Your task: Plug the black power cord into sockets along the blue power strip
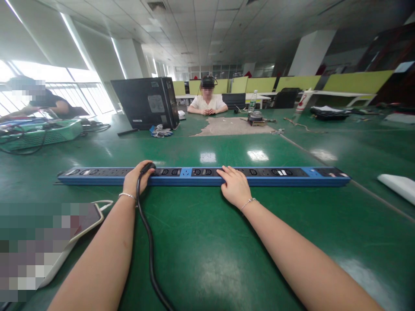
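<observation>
A long blue power strip with black sockets lies crosswise on the green table. My left hand is closed around a black plug, held at the strip's sockets left of its middle; whether the plug is fully seated I cannot tell. From the plug a black cable runs down over the table toward me. Right of the middle, my right hand rests on the strip with its fingers stretched over the top, holding nothing.
Near my left forearm lies a phone or tablet with a white cable. Behind the strip stand a black computer case, gloves and a green basket. A white object lies at right. One person sits opposite, another at left.
</observation>
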Demonstrator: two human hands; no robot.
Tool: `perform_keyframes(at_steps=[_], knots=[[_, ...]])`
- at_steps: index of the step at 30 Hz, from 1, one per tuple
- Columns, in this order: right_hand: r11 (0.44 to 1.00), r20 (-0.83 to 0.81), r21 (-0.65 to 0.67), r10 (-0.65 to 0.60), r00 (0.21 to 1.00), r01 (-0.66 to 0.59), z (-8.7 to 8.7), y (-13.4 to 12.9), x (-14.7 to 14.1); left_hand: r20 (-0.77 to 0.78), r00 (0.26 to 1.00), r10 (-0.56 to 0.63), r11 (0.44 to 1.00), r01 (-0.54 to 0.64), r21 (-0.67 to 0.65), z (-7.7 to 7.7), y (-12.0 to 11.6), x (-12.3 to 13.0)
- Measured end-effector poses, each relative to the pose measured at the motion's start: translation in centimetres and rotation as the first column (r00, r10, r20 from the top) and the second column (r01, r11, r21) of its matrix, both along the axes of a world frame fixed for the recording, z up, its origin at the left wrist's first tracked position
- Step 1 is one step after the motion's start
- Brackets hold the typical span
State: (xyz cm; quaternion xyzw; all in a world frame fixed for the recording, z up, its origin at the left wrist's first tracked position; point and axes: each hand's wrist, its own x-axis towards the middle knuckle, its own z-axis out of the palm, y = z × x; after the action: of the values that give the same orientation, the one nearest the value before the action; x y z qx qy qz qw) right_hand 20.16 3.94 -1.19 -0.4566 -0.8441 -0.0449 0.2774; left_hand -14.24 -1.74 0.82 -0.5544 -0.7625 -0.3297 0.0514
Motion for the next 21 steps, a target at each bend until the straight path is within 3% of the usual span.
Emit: perform_keyframes(at_steps=[12, 21], knots=[[1.000, -0.005, -0.001, 0.001, 1.000, -0.001, -0.05, 0.02, 0.01, -0.145, 0.985, -0.098, 0.994, 0.090, -0.060, -0.28, -0.19, -0.46], [1.000, -0.001, 0.008, -0.009, 1.000, 0.009, -0.02, -0.01, -0.04, -0.179, 0.983, -0.046, 0.997, 0.036, -0.062, -0.47, -0.54, 0.08]])
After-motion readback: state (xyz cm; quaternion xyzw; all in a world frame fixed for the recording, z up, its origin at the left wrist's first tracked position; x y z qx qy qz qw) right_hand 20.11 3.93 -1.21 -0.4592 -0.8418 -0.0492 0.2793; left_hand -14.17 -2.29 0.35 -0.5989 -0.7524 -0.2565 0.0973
